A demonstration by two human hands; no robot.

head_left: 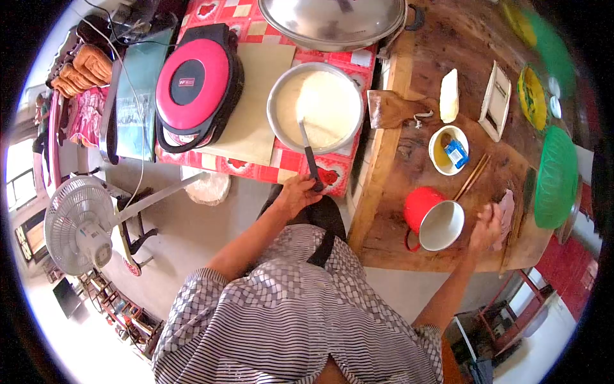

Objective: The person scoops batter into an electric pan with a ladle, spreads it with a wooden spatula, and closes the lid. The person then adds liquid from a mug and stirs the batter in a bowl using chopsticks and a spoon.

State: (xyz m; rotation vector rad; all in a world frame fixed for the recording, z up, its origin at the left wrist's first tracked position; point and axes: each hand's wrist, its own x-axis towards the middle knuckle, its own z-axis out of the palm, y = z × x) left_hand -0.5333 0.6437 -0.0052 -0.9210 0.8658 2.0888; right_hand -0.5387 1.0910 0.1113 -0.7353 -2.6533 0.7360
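Observation:
My left hand (pixel 299 196) closes around the lower end of a black-handled metal utensil (pixel 311 160). The utensil's far end dips into pale yellow batter (pixel 320 102) in a round metal bowl (pixel 274 118), so its kind is hidden. Over the wooden table, my right hand (pixel 488 225) has its fingers loosely bent and apart, with nothing visible in them. It is beside a pinkish cloth (pixel 505 214); whether they touch I cannot tell. To its left a red enamel mug (pixel 422 208) with a white inside leans toward me.
A pink electric griddle (pixel 192 86) stands shut on the red-checked tablecloth (pixel 246 169). A large metal lid (pixel 332 29) is behind the bowl. The wooden table holds a white cup (pixel 441 163) with a blue packet, chopsticks (pixel 472 177), a slicer (pixel 495 102), and a green basket (pixel 555 179). A fan (pixel 83 221) stands left.

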